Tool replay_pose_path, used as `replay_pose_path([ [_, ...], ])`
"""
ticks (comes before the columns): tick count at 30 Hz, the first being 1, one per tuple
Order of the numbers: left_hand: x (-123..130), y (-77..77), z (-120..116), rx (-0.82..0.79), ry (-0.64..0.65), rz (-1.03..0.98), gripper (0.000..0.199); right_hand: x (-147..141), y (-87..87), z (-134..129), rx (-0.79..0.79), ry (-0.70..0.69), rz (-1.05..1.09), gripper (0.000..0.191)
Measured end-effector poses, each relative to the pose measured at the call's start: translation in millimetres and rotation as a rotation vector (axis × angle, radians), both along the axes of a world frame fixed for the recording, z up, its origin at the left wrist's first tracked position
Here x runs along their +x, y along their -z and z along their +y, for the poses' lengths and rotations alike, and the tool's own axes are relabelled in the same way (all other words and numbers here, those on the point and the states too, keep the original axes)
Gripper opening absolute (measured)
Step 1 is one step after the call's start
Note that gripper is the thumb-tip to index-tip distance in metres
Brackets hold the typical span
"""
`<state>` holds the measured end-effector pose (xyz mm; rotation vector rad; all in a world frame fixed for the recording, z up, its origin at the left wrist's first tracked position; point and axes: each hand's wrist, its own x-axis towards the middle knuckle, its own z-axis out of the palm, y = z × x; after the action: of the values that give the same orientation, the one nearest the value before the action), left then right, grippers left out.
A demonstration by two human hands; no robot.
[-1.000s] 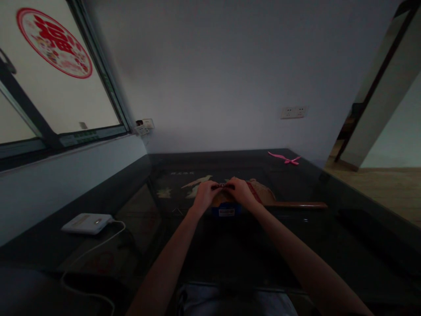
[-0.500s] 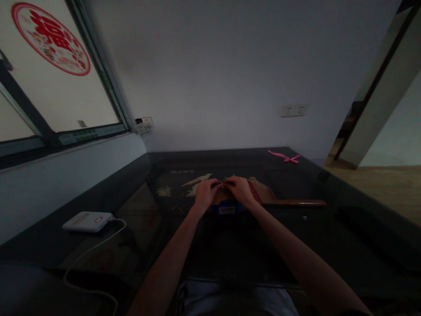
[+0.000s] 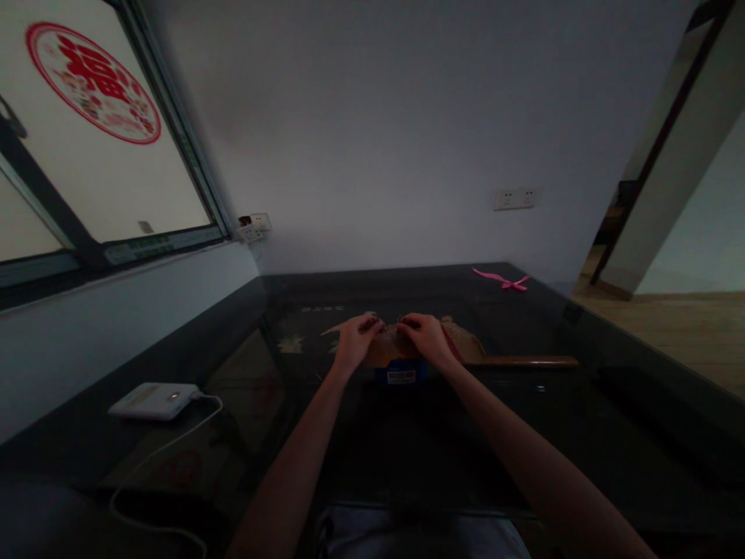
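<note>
My left hand and my right hand are side by side over a brown box with a blue front label on the dark glass table. Each hand pinches a thin dark red ribbon that runs between them above the box. A length of the ribbon trails off past my right wrist. The room is dim, so the ribbon's shape between the fingers is hard to make out.
A pink ribbon bow lies at the table's far right corner. A long wooden stick lies right of the box. A white device with a white cable sits at the left. A window stands at the left.
My two hands have drawn a little apart, stretching the ribbon between them. The view has shifted slightly.
</note>
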<state>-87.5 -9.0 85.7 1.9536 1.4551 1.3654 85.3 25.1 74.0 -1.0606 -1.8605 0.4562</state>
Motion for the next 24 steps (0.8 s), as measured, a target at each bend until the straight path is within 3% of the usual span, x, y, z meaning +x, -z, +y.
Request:
replay_pose_path([
  [5, -64.8, -0.1, -5.3, -0.044, -0.077, 0.011, 0.024, -4.6, -6.6, -12.0, 0.000, -0.046, 0.063, 0.015],
  [8, -114.5, 14.2, -9.5, -0.142, -0.258, 0.262, 0.021, -22.7, -18.6, -40.8, 0.055, -0.118, 0.056, 0.015],
  [11, -146.7, 34.2, -14.2, -0.267, -0.441, 0.533, 0.017, -53.1, -30.8, -79.8, 0.162, -0.378, -0.182, 0.016],
  [12, -151.9, 40.1, -15.7, -0.313, -0.463, 0.591, 0.018, -65.0, -32.2, -90.8, 0.192, -0.454, -0.304, 0.016],
  [14, -155.2, 49.3, -17.5, -0.390, -0.473, 0.671, 0.018, -89.5, -28.2, -104.3, 0.203, -0.466, -0.487, 0.019],
  [17, -151.2, 57.4, -17.5, -0.473, -0.448, 0.743, 0.017, -121.3, -6.7, -102.4, 0.109, -0.424, -0.636, 0.020],
  [21, -143.9, 63.5, -15.0, -0.496, -0.427, 0.784, 0.017, -142.6, 25.3, -88.4, -0.019, -0.295, -0.693, 0.023],
  [24, -139.8, 66.3, -13.3, -0.495, -0.449, 0.766, 0.019, -146.5, 35.6, -89.3, 0.003, -0.305, -0.671, 0.025],
])
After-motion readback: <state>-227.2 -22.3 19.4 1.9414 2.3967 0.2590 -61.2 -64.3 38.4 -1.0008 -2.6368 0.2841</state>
